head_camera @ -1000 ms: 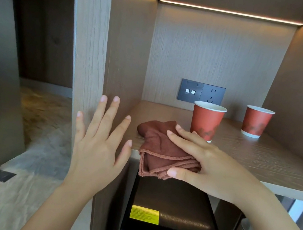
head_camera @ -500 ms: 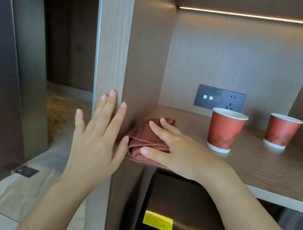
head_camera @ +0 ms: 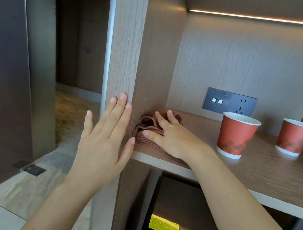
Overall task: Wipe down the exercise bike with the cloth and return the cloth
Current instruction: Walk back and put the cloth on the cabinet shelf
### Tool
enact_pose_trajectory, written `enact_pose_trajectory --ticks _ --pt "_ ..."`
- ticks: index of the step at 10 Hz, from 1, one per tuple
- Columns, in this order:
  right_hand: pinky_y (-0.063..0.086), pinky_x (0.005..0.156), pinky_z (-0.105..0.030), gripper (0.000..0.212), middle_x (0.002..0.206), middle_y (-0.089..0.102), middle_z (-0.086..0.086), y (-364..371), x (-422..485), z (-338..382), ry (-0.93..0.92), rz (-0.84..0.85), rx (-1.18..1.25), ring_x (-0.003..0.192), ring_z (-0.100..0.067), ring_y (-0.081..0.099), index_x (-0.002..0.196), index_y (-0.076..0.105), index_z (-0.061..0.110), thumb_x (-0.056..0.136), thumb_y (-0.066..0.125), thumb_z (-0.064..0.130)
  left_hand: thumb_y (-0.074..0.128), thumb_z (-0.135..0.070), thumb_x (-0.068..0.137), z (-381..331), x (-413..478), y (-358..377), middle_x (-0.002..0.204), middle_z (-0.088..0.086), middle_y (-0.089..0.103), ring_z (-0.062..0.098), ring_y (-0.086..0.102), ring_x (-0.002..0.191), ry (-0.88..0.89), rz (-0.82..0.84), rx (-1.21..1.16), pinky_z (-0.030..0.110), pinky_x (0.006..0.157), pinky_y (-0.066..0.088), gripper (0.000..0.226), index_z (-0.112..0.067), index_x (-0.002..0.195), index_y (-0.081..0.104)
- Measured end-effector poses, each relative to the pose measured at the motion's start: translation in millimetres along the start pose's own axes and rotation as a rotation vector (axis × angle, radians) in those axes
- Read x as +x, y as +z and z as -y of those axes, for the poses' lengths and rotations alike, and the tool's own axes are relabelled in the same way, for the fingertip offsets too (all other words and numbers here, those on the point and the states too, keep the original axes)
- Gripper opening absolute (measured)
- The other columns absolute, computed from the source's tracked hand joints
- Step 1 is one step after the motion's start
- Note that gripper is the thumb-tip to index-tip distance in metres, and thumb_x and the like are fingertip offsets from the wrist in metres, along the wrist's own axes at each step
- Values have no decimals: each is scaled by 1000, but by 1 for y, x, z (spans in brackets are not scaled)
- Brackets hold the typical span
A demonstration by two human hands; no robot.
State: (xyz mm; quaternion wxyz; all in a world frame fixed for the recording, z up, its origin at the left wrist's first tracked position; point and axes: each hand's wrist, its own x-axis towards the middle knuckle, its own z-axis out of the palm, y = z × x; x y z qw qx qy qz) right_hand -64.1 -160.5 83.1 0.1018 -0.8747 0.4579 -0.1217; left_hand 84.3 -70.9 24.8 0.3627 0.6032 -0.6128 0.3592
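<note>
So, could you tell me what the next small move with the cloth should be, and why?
Probably just lift the right hand off the cloth. The cloth already lies bunched on the shelf, tucked into the corner against the side panel, with the hand resting flat on top rather than gripping. The left hand is open by the panel's edge.

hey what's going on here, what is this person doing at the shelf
A person's right hand lies flat on a bunched reddish-brown cloth, pressing it into the left corner of a wooden shelf against the upright side panel. The left hand is open, fingers spread, at the panel's front edge. Two red paper cups stand upright further right, clear of the cloth. No exercise bike is in view, so this looks like the cloth being put back.
</note>
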Motion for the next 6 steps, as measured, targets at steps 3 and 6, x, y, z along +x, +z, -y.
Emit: enact_pose_trajectory --ticks 3,6 --pt "23 113 -44 71 158 -3 0 6 -10 -4 -19 -83 -55 142 -31 12 147 16 29 88 43 59 36 -31 89 -7 -5 -1 151 13 21 22 12 140 9 -12 -43 53 105 11 58 -4 140 33" --pt "37 104 -35 56 152 28 2 10 -64 -10 -78 -315 -72 135 -18 33 144 29 27 93 47 41 45 -23 87 -38 -22 2 133 15 51 26 32 133 149 -43 -225 43 110 15 40 -6 120 58"
